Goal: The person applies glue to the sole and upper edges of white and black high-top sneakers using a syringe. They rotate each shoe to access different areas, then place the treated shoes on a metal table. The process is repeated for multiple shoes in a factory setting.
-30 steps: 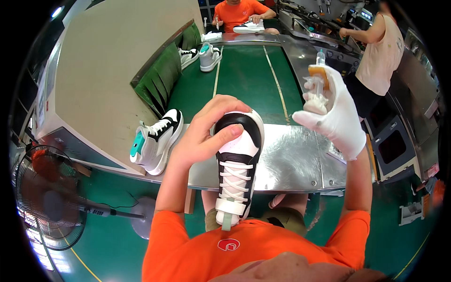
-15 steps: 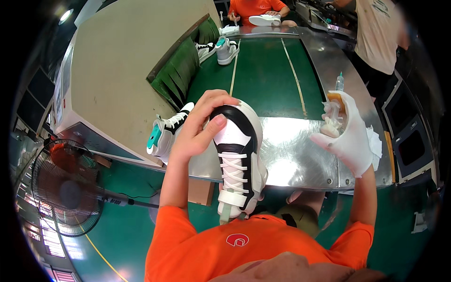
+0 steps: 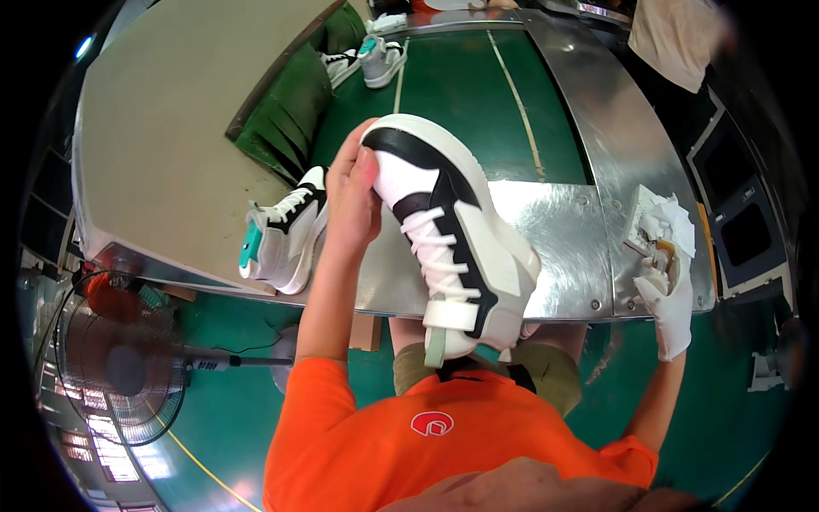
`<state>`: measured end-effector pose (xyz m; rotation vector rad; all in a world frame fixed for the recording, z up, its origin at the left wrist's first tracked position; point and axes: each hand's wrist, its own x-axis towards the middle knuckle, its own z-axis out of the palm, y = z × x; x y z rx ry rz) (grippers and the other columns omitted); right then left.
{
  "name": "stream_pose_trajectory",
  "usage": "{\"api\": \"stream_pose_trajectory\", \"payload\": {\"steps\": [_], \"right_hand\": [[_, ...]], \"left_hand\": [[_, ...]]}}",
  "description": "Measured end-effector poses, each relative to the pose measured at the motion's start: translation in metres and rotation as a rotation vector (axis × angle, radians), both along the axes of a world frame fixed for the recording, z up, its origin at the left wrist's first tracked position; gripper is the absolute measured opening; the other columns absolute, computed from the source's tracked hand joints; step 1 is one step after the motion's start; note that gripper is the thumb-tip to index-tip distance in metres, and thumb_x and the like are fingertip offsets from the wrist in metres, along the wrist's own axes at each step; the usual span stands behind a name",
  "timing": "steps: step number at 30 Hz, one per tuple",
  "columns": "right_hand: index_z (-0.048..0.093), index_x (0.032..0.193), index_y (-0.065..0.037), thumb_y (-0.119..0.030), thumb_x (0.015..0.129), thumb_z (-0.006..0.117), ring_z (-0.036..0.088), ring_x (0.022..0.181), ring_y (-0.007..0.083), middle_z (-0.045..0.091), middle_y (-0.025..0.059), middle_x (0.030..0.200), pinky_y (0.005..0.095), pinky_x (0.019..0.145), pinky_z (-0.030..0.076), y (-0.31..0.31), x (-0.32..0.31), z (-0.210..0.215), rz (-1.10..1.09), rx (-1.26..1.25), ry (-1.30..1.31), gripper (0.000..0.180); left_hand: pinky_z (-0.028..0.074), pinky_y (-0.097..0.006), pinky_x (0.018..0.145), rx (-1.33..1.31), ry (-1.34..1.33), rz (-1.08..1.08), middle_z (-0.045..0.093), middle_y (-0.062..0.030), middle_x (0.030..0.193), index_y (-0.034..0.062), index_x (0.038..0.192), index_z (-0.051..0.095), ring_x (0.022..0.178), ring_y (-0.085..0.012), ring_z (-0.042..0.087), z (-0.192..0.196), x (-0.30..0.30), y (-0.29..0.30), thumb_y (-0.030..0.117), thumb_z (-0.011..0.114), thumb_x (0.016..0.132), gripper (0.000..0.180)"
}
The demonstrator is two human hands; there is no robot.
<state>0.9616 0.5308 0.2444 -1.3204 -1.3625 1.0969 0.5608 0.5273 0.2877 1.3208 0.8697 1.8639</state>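
My bare left hand (image 3: 354, 192) grips a white, black and grey high-top sneaker (image 3: 461, 230) around its toe. The shoe is tilted, with its white laces up, its side turned to the right and its heel end toward me. My right hand (image 3: 668, 303), in a white glove, is at the right edge of the metal table, against a small white box (image 3: 640, 218) with crumpled white cloth (image 3: 670, 224). Its fingers curl around something small, partly tan and whitish, which I cannot make out.
Another high-top sneaker (image 3: 286, 235) with a teal heel stands left, beside the beige machine housing (image 3: 171, 145). Two more sneakers (image 3: 380, 61) sit on the green conveyor belt (image 3: 461, 94) near green flaps (image 3: 286, 119). A fan (image 3: 124, 367) stands lower left. Co-workers are partly visible at the far side.
The sneaker has turned to show more of its side. My right hand has moved right and down to the white box; the green-tipped syringe seen in it earlier no longer shows. The view has shifted.
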Motion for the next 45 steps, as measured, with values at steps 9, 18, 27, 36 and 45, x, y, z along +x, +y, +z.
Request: {"api": "stream_pose_trajectory", "payload": {"steps": [9, 18, 27, 36, 45], "right_hand": [[0.045, 0.135, 0.0, 0.001, 0.071, 0.065, 0.056, 0.095, 0.0134, 0.055, 0.0071, 0.104, 0.0226, 0.073, 0.048, 0.004, 0.029, -0.025, -0.026, -0.068, 0.01, 0.067], [0.044, 0.126, 0.013, -0.06, 0.072, 0.06, 0.055, 0.063, 0.0212, 0.057, 0.018, 0.087, 0.0288, 0.063, 0.047, 0.004, -0.045, -0.004, 0.443, -0.048, 0.355, 0.093], [0.044, 0.125, 0.006, -0.042, 0.079, 0.066, 0.06, 0.076, 0.0341, 0.059, 0.0221, 0.086, 0.039, 0.067, 0.049, 0.054, -0.132, -0.008, 0.684, -0.116, 0.578, 0.07], [0.033, 0.138, 0.005, -0.024, 0.079, 0.066, 0.05, 0.117, 0.0429, 0.053, 0.023, 0.117, 0.0539, 0.102, 0.039, 0.083, -0.205, 0.037, 0.729, 0.036, 0.803, 0.074], [0.039, 0.136, 0.001, -0.009, 0.064, 0.08, 0.056, 0.112, 0.0219, 0.052, 0.0119, 0.121, 0.0366, 0.099, 0.046, 0.083, -0.226, 0.065, 0.807, 0.14, 0.351, 0.084]], "left_hand": [[0.045, -0.036, 0.098, -0.3, -0.358, -0.168, 0.061, -0.0111, 0.121, 0.0001, 0.126, 0.052, 0.112, -0.0229, 0.058, -0.099, 0.008, 0.047, 0.041, 0.04, 0.102, 0.049], [0.04, -0.035, 0.103, -0.378, -0.311, -0.26, 0.052, -0.0122, 0.129, 0.0013, 0.138, 0.038, 0.12, -0.0217, 0.05, -0.088, 0.005, 0.04, 0.042, 0.046, 0.1, 0.056], [0.038, -0.036, 0.105, -0.391, -0.26, -0.224, 0.05, -0.0148, 0.133, -0.0009, 0.14, 0.036, 0.123, -0.0239, 0.049, -0.088, 0.002, 0.038, 0.037, 0.041, 0.102, 0.054], [0.041, -0.03, 0.097, -0.376, -0.258, -0.245, 0.052, -0.0095, 0.126, 0.0023, 0.139, 0.038, 0.116, -0.0168, 0.05, -0.083, 0.003, 0.033, 0.038, 0.048, 0.1, 0.055], [0.04, -0.028, 0.096, -0.297, -0.189, -0.207, 0.055, -0.0067, 0.117, 0.002, 0.135, 0.043, 0.11, -0.0128, 0.051, -0.087, 0.002, 0.03, 0.035, 0.05, 0.1, 0.049]]}}
